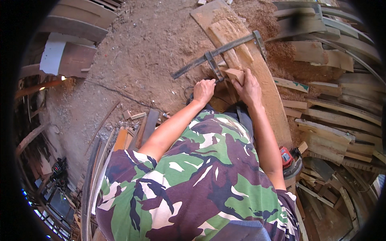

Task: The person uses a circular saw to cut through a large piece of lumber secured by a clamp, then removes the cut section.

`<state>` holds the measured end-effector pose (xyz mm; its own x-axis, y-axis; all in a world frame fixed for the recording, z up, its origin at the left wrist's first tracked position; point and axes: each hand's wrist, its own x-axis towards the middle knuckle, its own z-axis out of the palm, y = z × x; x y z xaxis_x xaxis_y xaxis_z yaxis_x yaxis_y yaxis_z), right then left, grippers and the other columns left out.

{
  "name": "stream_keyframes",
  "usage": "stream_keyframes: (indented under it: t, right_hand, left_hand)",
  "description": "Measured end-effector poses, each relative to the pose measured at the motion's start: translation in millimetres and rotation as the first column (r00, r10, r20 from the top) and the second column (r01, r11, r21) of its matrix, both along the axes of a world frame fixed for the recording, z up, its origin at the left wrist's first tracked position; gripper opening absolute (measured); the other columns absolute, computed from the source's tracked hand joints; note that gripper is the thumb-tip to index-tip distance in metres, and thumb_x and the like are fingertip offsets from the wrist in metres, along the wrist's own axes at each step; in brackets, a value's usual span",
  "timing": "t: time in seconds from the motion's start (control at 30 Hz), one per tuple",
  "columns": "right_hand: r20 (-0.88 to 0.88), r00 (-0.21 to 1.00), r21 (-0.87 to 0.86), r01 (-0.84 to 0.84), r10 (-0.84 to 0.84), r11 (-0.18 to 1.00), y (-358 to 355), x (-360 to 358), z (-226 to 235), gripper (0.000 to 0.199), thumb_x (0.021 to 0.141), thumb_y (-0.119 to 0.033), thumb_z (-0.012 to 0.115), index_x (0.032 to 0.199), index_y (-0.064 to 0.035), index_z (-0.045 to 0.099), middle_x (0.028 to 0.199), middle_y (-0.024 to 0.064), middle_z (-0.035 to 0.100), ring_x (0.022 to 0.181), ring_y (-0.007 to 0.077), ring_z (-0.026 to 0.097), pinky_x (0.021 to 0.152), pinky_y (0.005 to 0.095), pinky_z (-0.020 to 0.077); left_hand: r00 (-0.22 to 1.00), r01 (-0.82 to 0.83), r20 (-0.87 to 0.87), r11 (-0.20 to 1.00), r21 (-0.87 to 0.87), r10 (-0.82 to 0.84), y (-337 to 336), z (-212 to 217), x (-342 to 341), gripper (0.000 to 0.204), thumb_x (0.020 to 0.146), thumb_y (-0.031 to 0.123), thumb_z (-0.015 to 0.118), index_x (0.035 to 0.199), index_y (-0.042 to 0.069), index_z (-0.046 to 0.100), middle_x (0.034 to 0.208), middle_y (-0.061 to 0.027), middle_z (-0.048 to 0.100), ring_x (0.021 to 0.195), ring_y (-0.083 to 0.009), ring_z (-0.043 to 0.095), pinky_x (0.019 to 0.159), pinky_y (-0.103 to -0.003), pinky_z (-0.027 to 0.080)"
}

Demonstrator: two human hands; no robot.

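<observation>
My right hand (250,91) is closed around a small wooden block (235,74), with the thumb and fingers on its sides. The block is beside the near end of wood pieces (231,38) lying on a long wooden plank (277,110). Across these pieces runs a dark metal bar clamp (233,47), one jaw past the plank's right edge and the sliding jaw on its left. My left hand (204,91) has its fingers curled at the lower end of the sliding jaw, around the clamp's screw handle, which is mostly hidden by the fingers.
Curved wooden boards (341,102) lie stacked along the right. A red power tool (286,157) rests by the plank's near end. Offcuts (138,128) and a dark cable (120,95) lie on the dusty ground at left. Sawdust (277,60) is heaped beyond the plank.
</observation>
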<state>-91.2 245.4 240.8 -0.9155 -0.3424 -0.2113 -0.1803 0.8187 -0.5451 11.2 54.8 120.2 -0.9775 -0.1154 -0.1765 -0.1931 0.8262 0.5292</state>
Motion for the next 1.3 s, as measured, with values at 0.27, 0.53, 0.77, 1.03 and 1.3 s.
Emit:
stream_keyframes:
  t: [0.27,0.53,0.77,1.03,1.3]
  right_hand:
    - [0.035,0.965,-0.145,0.262,-0.26,0.954,4.5,-24.0,-10.6,0.059,0.102,-0.045,0.069,0.142,-0.0019,0.063,0.129,0.0281,0.071,0.12,0.0421,0.069,0.103,0.0475,0.0536]
    - [0.05,0.945,0.251,0.301,-0.323,0.92,94.0,-140.4,-187.8,0.08,0.101,-0.056,0.062,0.163,-0.0092,0.044,0.167,0.0178,0.046,0.152,0.0365,0.046,0.124,0.0525,0.038]
    - [0.202,0.924,0.198,0.286,-0.325,0.937,72.2,-151.0,-194.7,0.095,0.091,-0.061,0.074,0.163,-0.0061,0.044,0.163,0.0224,0.049,0.149,0.0378,0.05,0.122,0.0496,0.0408]
    - [-0.023,0.953,-0.082,0.301,-0.304,0.95,33.1,-125.4,-111.5,0.089,0.094,-0.061,0.073,0.161,-0.0088,0.047,0.162,0.022,0.049,0.148,0.0423,0.049,0.121,0.0516,0.0407]
    - [-0.137,0.99,0.062,-0.02,0.029,0.998,-32.5,-17.9,-10.2,0.048,0.086,-0.029,0.083,0.128,-0.0097,0.068,0.122,0.0202,0.072,0.101,0.0445,0.072,0.085,0.0524,0.0588]
  left_hand:
    - [0.998,-0.022,-0.05,0.999,0.041,0.024,-5.9,-7.2,5.5,0.025,0.097,0.023,0.07,0.116,0.01,0.078,0.099,-0.0135,0.078,0.095,-0.0365,0.074,0.087,-0.05,0.059]
    - [1.0,0.005,-0.017,0.996,0.091,-0.003,-7.6,-2.9,-2.1,0.025,0.096,0.025,0.071,0.116,0.011,0.079,0.103,-0.0135,0.078,0.098,-0.0365,0.073,0.089,-0.05,0.058]
    - [0.997,-0.076,0.03,0.991,0.108,0.073,-7.4,-11.4,6.5,0.024,0.096,0.025,0.071,0.115,0.011,0.075,0.102,-0.0156,0.076,0.1,-0.0375,0.073,0.09,-0.051,0.057]
    - [0.993,-0.063,0.108,0.982,0.179,0.044,-12.2,-19.0,-5.6,0.021,0.096,0.025,0.072,0.111,0.012,0.07,0.1,-0.0183,0.072,0.102,-0.0416,0.071,0.088,-0.055,0.057]
    - [0.983,-0.072,0.181,0.959,0.276,0.022,-21.4,-28.6,-12.1,0.03,0.093,0.031,0.075,0.114,0.01,0.075,0.1,-0.0206,0.075,0.102,-0.0429,0.072,0.091,-0.053,0.058]
